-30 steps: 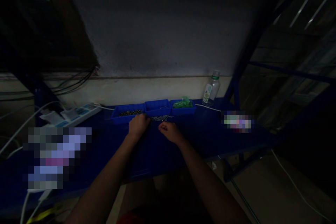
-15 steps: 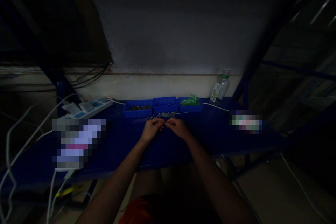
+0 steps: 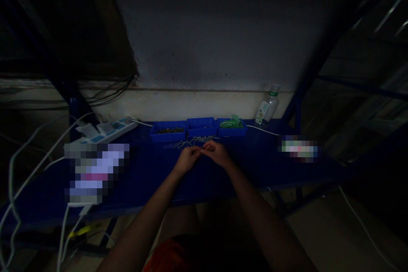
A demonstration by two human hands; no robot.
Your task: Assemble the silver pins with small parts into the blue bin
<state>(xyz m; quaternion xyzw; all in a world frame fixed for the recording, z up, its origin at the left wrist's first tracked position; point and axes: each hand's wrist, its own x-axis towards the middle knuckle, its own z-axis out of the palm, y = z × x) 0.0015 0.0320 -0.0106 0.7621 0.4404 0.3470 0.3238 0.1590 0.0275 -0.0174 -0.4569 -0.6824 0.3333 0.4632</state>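
My left hand (image 3: 187,158) and my right hand (image 3: 217,153) meet fingertip to fingertip over the blue table (image 3: 153,178), both pinched closed on something too small to name. Just beyond them lies a loose heap of thin metal pins (image 3: 194,140). Behind the heap stand three small blue trays: the left tray (image 3: 167,131) holds dark small parts, the middle tray (image 3: 201,126) looks almost bare, the right tray (image 3: 231,126) holds green parts.
A white power strip (image 3: 106,130) with cables lies at the back left. A clear plastic bottle (image 3: 266,110) stands at the back right by a blue frame post. Blurred patches sit left and right on the table. The scene is very dark.
My left hand came away from the left tray toward the middle and met my right hand. In the last half second both hands barely moved.
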